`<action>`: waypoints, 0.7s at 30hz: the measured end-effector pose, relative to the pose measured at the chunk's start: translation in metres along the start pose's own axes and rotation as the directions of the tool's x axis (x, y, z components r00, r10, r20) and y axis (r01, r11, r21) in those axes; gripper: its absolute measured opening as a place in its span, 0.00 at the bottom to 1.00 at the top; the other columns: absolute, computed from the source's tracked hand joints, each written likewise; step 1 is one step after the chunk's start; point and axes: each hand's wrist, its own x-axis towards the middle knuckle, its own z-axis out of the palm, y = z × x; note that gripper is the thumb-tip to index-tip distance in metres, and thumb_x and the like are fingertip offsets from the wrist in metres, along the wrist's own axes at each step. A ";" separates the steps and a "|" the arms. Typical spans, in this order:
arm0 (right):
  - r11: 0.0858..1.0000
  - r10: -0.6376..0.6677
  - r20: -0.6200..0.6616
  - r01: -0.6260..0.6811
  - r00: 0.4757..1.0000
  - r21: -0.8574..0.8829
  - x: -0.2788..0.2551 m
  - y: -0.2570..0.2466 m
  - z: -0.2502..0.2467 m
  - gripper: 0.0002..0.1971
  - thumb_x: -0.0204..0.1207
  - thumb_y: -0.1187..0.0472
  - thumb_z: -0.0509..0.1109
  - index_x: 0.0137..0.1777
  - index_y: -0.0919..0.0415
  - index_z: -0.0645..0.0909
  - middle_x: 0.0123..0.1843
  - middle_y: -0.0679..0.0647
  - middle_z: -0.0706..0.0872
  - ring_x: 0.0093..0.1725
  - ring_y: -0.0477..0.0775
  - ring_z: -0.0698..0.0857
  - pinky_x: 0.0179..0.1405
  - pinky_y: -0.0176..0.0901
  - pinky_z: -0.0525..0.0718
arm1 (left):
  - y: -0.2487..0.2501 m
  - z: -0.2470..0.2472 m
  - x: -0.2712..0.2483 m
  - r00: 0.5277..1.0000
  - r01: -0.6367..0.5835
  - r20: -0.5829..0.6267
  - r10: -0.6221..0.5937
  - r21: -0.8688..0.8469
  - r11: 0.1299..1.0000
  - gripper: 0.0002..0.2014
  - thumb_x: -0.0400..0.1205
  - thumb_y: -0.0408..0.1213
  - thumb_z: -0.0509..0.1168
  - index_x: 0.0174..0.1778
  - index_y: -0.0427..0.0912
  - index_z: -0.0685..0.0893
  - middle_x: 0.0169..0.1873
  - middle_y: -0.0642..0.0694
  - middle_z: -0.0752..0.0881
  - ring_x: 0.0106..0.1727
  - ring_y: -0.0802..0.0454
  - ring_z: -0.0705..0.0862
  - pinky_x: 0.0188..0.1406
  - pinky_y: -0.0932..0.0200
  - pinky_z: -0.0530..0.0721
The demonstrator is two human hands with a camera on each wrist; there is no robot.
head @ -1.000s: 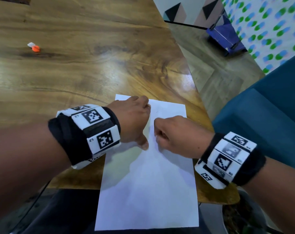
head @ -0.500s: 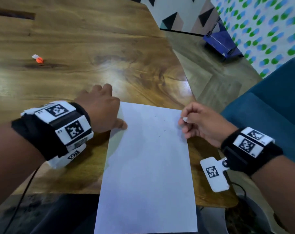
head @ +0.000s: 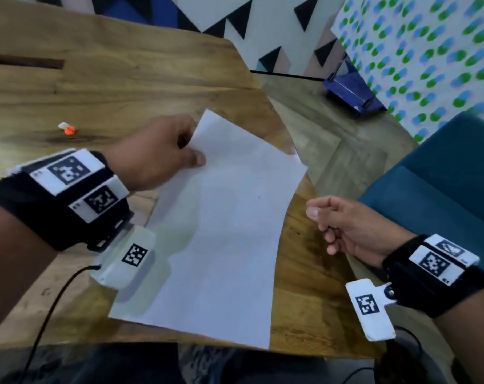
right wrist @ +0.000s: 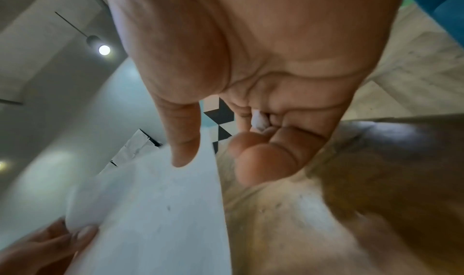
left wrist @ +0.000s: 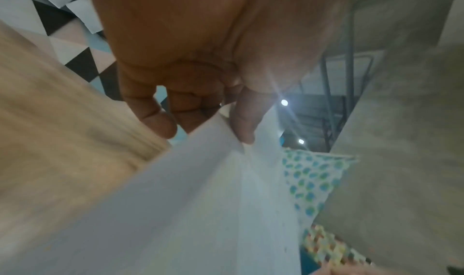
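Observation:
A white sheet of paper [head: 221,231] lies on the wooden table [head: 124,92], skewed, with its far end raised off the wood. My left hand [head: 192,145] pinches the sheet's far left edge, thumb on top and fingers underneath; the left wrist view shows the same pinch [left wrist: 220,128] on the paper [left wrist: 200,200]. My right hand [head: 321,217] hovers just right of the sheet and does not touch it. Its fingers are curled, and in the right wrist view a small white piece [right wrist: 260,121] sits tucked between them, beside the paper [right wrist: 155,209].
A small orange and white object [head: 67,129] lies on the table to the far left. The table's right edge runs just behind my right hand, with a teal seat [head: 443,189] beyond it. A blue stand [head: 351,92] sits on the floor by the wall.
Both hands left the middle of the sheet. My left hand went to the far left edge, pinched it and lifted it, turning the sheet. My right hand drew back to the right.

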 end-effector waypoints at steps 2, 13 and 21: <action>0.998 -0.057 -0.028 0.057 0.998 -0.013 -0.001 -0.013 0.003 0.31 0.61 0.50 0.80 0.65 0.54 0.79 0.35 0.52 0.75 0.26 0.46 0.72 0.19 0.40 0.78 | 0.014 -0.013 -0.001 0.995 -0.097 0.006 0.100 -0.188 0.977 0.14 0.80 0.33 0.72 0.61 0.45 0.88 0.55 0.48 0.93 0.58 0.46 0.91 0.60 0.43 0.87; 0.769 -0.637 -0.217 0.628 0.739 -0.120 -0.039 -0.088 0.020 0.09 0.83 0.66 0.68 0.39 0.60 0.79 0.25 0.45 0.75 0.23 0.47 0.72 0.21 0.42 0.77 | 0.061 -0.045 -0.008 0.889 -0.448 -0.283 0.359 -0.387 0.806 0.27 0.80 0.38 0.72 0.72 0.29 0.74 0.64 0.37 0.89 0.63 0.39 0.89 0.61 0.38 0.88; 0.711 -0.703 -0.241 0.675 0.669 -0.198 -0.032 -0.073 0.027 0.12 0.82 0.65 0.69 0.36 0.58 0.79 0.29 0.59 0.75 0.24 0.53 0.75 0.26 0.52 0.82 | 0.044 -0.032 -0.009 0.902 -0.404 -0.322 0.286 -0.403 0.821 0.13 0.83 0.32 0.71 0.64 0.38 0.87 0.56 0.45 0.93 0.57 0.45 0.92 0.54 0.50 0.91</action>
